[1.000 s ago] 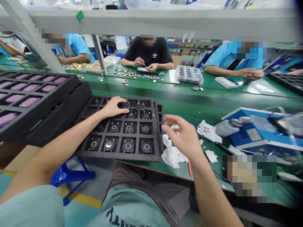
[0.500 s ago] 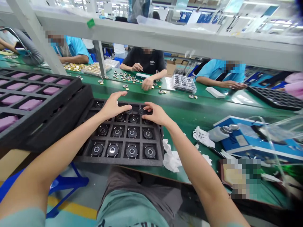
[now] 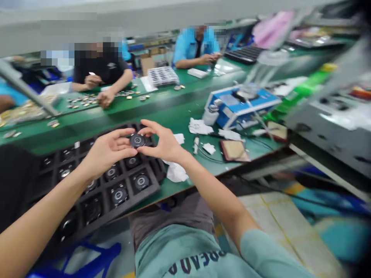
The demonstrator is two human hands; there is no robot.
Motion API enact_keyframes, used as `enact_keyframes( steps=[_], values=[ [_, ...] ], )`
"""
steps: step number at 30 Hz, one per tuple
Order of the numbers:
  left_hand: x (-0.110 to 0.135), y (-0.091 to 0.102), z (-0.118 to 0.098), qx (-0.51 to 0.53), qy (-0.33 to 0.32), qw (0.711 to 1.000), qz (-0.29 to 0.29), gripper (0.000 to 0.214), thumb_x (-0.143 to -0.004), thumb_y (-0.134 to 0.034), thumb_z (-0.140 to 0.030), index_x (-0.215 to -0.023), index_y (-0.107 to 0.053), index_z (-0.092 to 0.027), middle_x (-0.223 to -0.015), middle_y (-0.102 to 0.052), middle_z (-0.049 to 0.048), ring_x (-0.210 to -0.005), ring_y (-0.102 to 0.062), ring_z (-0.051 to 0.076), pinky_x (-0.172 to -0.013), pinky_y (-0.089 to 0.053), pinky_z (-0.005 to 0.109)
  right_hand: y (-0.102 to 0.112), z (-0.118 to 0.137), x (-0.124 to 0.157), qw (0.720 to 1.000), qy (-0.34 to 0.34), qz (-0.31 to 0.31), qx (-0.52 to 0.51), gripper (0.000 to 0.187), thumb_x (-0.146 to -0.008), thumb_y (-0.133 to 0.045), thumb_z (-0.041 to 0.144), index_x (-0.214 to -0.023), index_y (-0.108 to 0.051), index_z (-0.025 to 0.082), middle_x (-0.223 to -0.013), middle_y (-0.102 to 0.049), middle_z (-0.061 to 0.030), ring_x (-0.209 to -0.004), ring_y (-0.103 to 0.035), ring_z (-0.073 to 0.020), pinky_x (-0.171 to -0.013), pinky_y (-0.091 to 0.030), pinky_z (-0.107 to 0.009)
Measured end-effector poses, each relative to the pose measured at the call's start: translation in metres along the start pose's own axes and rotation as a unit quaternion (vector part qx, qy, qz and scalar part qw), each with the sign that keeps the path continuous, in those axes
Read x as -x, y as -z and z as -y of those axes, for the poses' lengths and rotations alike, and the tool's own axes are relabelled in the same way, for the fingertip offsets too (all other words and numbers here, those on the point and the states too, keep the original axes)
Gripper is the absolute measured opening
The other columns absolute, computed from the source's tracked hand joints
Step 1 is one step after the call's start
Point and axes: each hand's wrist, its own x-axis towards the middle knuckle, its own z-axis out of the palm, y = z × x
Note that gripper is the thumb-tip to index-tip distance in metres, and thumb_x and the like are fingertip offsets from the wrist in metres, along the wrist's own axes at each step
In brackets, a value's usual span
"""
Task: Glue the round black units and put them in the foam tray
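Both my hands hold one round black watch body (image 3: 137, 140) in the air above a black foam tray (image 3: 150, 184). My left hand (image 3: 107, 151) pinches its left side and my right hand (image 3: 160, 142) grips its right side. The tray's cells hold several more round black watch bodies (image 3: 142, 181). The picture is smeared by head motion.
White crumpled wipes (image 3: 175, 172) lie right of the tray on the green bench (image 3: 174, 112). A blue machine (image 3: 242, 104) stands further right, with a brown pad (image 3: 234, 150) in front of it. Other people sit across the bench over small parts (image 3: 84, 100).
Both hands lifted one watch body out of the tray's far row and now hold it between them. My head has turned to the right, so the tray sits lower left.
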Motion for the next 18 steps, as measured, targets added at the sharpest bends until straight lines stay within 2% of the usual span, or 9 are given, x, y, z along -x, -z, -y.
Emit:
enact_keyframes(
  steps=[3, 7, 10, 12, 14, 16, 18],
  values=[
    [-0.023, -0.033, -0.007, 0.045, 0.029, 0.997, 0.058, 0.069, -0.063, -0.095, -0.022, -0.126, -0.068, -0.020, -0.099, -0.081, 0.0059, -0.082, -0.076, 0.014, -0.080, -0.061, 0.022, 0.031, 0.000, 0.024, 0.999, -0.027, -0.046, 0.002, 0.079, -0.075, -0.077, 0.038, -0.145, -0.049, 0.016, -0.117, -0.076, -0.0077, -0.105, -0.070, -0.0215, -0.102, -0.055, -0.041],
    [-0.042, -0.072, -0.008, 0.090, 0.039, 0.988, 0.122, 0.067, -0.058, -0.096, -0.015, -0.120, -0.072, -0.021, -0.099, -0.082, 0.0055, -0.082, -0.077, 0.015, -0.079, -0.063, 0.022, 0.063, 0.003, 0.047, 0.996, -0.057, -0.066, 0.024, 0.077, -0.077, -0.075, 0.034, -0.146, -0.048, 0.015, -0.119, -0.076, -0.0082, -0.105, -0.070, -0.0215, -0.101, -0.056, -0.041],
    [-0.049, -0.091, -0.003, 0.133, 0.029, 0.983, 0.124, 0.056, -0.060, -0.095, -0.015, -0.112, -0.074, -0.020, -0.096, -0.083, 0.0049, -0.081, -0.077, 0.016, -0.077, -0.064, 0.022, 0.086, 0.006, 0.057, 0.995, -0.068, -0.060, 0.038, 0.087, -0.073, -0.083, 0.039, -0.149, -0.046, 0.019, -0.128, -0.073, -0.0104, -0.112, -0.069, -0.0244, -0.102, -0.056, -0.044],
    [-0.052, -0.096, 0.002, 0.163, 0.021, 0.981, 0.100, 0.056, -0.060, -0.094, -0.013, -0.112, -0.073, -0.020, -0.094, -0.082, 0.0039, -0.081, -0.078, 0.016, -0.075, -0.063, 0.022, 0.105, 0.006, 0.066, 0.992, -0.077, -0.079, 0.059, 0.093, -0.068, -0.088, 0.047, -0.149, -0.048, 0.023, -0.138, -0.068, -0.0111, -0.118, -0.068, -0.0268, -0.103, -0.056, -0.045],
    [-0.055, -0.096, 0.010, 0.191, 0.012, 0.980, 0.062, 0.057, -0.060, -0.093, -0.011, -0.112, -0.072, -0.019, -0.094, -0.082, 0.0033, -0.081, -0.078, 0.016, -0.074, -0.063, 0.020, 0.125, 0.003, 0.083, 0.979, -0.112, -0.143, 0.088, 0.077, -0.074, -0.084, 0.049, -0.142, -0.056, 0.026, -0.138, -0.068, -0.0086, -0.115, -0.069, -0.0255, -0.098, -0.059, -0.043],
    [-0.058, -0.094, 0.017, 0.212, 0.007, 0.977, 0.032, 0.057, -0.060, -0.092, -0.010, -0.113, -0.071, -0.018, -0.093, -0.082, 0.0034, -0.082, -0.078, 0.016, -0.073, -0.062, 0.020, 0.144, -0.005, 0.105, 0.949, -0.156, -0.251, 0.109, 0.051, -0.083, -0.077, 0.046, -0.128, -0.066, 0.025, -0.117, -0.076, -0.0074, -0.103, -0.074, -0.0223, -0.090, -0.061, -0.039],
    [-0.060, -0.092, 0.024, 0.223, 0.007, 0.975, 0.018, 0.058, -0.060, -0.091, -0.010, -0.114, -0.069, -0.017, -0.093, -0.081, 0.0038, -0.083, -0.078, 0.017, -0.073, -0.062, 0.022, 0.158, -0.014, 0.128, 0.911, -0.210, -0.321, 0.148, 0.036, -0.084, -0.076, 0.041, -0.114, -0.072, 0.023, -0.100, -0.078, -0.0064, -0.090, -0.075, -0.0202, -0.084, -0.062, -0.037]
  ],
)
